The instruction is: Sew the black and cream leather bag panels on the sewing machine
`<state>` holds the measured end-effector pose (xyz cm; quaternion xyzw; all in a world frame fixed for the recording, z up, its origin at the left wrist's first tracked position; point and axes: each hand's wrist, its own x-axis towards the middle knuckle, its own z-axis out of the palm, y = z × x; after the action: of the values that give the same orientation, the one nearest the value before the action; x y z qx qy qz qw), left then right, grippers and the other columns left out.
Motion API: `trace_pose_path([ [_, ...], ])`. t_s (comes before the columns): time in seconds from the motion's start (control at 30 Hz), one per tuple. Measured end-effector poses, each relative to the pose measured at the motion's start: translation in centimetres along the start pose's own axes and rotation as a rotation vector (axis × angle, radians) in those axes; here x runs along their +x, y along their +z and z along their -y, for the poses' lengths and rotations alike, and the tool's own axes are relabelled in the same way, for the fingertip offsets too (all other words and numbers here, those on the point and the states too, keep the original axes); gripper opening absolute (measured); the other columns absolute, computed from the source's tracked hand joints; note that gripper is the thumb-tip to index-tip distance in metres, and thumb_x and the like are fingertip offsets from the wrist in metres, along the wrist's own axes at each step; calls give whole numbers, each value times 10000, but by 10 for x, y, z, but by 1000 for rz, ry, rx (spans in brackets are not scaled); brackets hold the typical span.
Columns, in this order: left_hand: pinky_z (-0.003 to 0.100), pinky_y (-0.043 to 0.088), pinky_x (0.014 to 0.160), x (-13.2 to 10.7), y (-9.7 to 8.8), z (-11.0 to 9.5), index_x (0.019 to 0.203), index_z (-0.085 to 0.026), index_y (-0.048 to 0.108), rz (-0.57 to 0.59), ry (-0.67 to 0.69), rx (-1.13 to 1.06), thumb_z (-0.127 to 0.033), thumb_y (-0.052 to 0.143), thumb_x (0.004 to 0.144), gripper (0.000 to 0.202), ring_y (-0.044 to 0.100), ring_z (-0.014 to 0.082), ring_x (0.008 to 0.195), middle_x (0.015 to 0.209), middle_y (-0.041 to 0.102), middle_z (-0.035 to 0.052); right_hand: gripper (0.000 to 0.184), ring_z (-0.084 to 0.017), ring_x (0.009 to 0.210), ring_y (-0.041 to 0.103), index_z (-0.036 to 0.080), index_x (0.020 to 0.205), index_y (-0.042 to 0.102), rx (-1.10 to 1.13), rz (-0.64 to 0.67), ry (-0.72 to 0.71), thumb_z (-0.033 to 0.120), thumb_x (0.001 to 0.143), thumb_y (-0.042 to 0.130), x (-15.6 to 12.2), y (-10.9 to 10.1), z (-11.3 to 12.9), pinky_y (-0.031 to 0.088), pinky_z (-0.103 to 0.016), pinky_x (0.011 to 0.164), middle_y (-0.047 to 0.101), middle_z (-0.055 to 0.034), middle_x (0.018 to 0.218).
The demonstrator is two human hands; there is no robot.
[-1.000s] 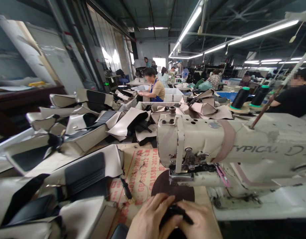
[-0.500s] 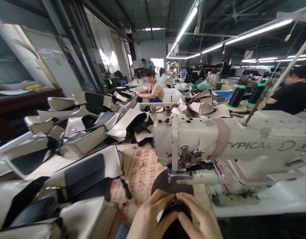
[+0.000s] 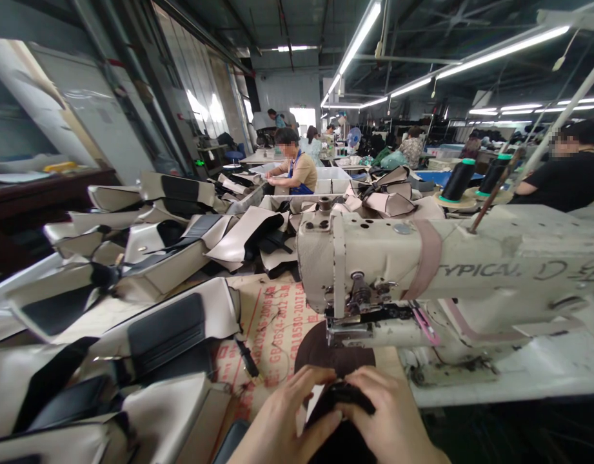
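Note:
At the bottom centre, my left hand and my right hand pinch a black bag piece by its folded upper edge. A pale strip of it shows beside my left fingers; the lower part is cut off by the frame. Both hands are closed, thumbs nearest me and fingers on the far side. Just beyond them lies a dark brown rounded piece, partly under the arm of a cream sewing machine. My hands are apart from the needle area.
Cream and black bags are heaped across the left of the table. Printed brown board covers the tabletop ahead. Black thread cones stand behind the machine. A person in a tan top works further back; another in black is at right.
My right hand has turned and shifted slightly along the black bag piece, whose folded edge now shows more between my hands. The view has tilted a little.

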<state>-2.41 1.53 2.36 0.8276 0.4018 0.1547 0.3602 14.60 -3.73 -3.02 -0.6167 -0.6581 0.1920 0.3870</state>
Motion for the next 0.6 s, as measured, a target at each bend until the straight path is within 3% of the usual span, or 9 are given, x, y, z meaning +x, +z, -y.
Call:
trace_pose_path([
  [0.13,220,439,827,6,4,-5,1007,-264,562,10,-3,-6,-339,519,823,203,568,131,961,1021,629,-18,198,-153,820,587,199,922,629,36,43,-50,135,735,642,2,-1,-5,453,-234,753,633,-2,891],
  [0.3,233,448,753,10,9,-8,899,-232,584,-57,-64,71,-362,546,797,170,590,151,867,922,634,2,292,-183,922,577,178,1047,606,49,92,-97,266,770,638,4,-8,-4,476,-280,828,622,-45,996],
  [0.47,223,446,736,8,10,-6,903,-260,589,-82,-58,89,-350,549,797,145,595,141,846,918,632,-22,446,-200,1140,486,234,1265,473,229,200,-54,320,836,557,-1,-27,2,409,-346,974,519,-40,1236],
  [0.6,214,443,772,9,15,-5,944,-273,590,-108,-31,70,-309,609,758,190,588,138,891,953,635,-35,270,-170,1056,541,212,1112,587,299,57,63,297,873,493,-1,-20,6,440,-280,926,590,-43,1116],
])
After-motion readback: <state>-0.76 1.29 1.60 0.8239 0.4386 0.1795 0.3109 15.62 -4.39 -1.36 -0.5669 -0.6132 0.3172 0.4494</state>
